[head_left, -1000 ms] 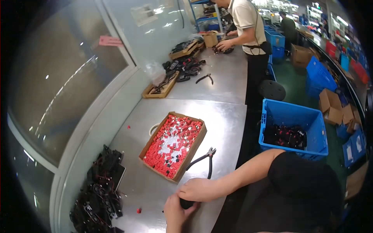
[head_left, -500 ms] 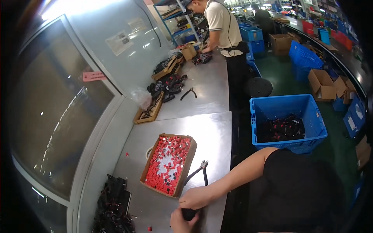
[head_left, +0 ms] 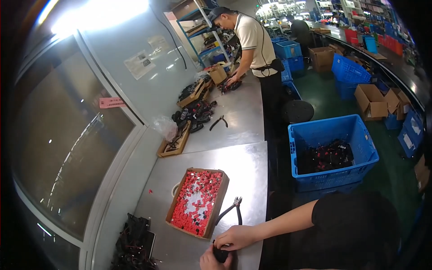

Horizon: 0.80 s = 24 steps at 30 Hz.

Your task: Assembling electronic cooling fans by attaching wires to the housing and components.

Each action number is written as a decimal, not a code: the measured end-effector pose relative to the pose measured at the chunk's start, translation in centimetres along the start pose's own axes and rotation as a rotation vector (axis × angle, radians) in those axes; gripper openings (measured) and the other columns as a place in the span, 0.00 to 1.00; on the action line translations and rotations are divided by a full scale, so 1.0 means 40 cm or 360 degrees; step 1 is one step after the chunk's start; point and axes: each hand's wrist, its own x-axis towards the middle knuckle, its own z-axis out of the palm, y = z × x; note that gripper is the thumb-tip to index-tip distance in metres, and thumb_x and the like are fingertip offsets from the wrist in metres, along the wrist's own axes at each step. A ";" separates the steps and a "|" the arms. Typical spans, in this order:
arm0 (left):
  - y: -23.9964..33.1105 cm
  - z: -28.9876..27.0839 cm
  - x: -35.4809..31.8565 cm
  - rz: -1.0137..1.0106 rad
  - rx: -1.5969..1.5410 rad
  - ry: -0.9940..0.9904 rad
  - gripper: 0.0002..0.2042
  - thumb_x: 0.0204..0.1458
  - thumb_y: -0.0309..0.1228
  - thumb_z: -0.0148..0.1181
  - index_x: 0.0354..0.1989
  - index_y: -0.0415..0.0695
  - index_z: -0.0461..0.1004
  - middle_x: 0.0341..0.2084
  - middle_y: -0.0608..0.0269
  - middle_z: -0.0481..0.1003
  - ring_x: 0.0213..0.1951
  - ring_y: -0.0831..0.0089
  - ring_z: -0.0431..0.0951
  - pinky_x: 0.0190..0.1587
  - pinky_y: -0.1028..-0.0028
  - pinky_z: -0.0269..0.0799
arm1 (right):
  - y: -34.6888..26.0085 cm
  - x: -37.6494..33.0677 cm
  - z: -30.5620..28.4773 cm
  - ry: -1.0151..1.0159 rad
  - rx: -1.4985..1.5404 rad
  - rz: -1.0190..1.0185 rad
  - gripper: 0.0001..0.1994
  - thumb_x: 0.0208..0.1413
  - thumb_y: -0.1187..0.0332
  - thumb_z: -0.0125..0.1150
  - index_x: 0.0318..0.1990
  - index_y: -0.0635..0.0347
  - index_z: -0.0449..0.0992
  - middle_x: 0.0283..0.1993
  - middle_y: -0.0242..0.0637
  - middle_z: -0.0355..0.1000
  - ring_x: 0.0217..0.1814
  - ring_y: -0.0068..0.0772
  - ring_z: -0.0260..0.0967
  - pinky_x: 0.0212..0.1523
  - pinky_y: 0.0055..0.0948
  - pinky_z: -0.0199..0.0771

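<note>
Black part [head_left: 220, 254], small and dark, sits at the near edge of the steel table [head_left: 243, 166], caught between both hands. The right hand [head_left: 236, 237] lies over it from the right, its grip pressed around the part's upper side; the left hand [head_left: 212, 260] comes up from the lower edge and clasps it from below, fingers curled shut on it. What kind of part it is cannot be told. Just beyond the right hand lie black-handled pliers [head_left: 230, 210], jaws pointing far. Left of them stands a shallow cardboard tray [head_left: 218, 211] filled with small red pieces. A heap of black wired parts [head_left: 135, 243] lies at the near left by the window frame. Right of the table, on the floor, a blue crate [head_left: 333, 153] holds more dark parts. Far along the table another person [head_left: 254, 40] bends over a pile of work.
</note>
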 end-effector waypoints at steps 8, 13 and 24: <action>-0.054 0.017 0.018 -0.0061 -0.0388 0.0220 0.36 0.41 0.38 0.84 0.60 0.39 0.75 0.51 0.49 0.80 0.53 0.51 0.81 0.58 0.60 0.76 | 0.001 0.012 -0.077 0.0212 0.0459 0.0403 0.34 0.57 0.72 0.61 0.74 0.59 0.66 0.67 0.53 0.72 0.65 0.48 0.75 0.65 0.42 0.75; -0.023 0.007 0.041 0.0052 -0.0530 0.0258 0.35 0.44 0.37 0.80 0.62 0.39 0.75 0.60 0.47 0.74 0.60 0.51 0.77 0.63 0.58 0.73 | -0.002 0.052 -0.075 -0.0432 0.0339 0.0445 0.21 0.56 0.69 0.67 0.57 0.62 0.73 0.48 0.54 0.79 0.52 0.60 0.79 0.52 0.47 0.78; -0.098 0.021 0.011 -0.0521 -0.1307 0.0522 0.35 0.52 0.36 0.74 0.67 0.36 0.68 0.56 0.52 0.76 0.56 0.59 0.79 0.58 0.62 0.76 | 0.058 0.050 -0.011 0.0185 0.0436 0.0286 0.08 0.61 0.76 0.63 0.47 0.64 0.80 0.49 0.41 0.79 0.46 0.41 0.80 0.45 0.34 0.80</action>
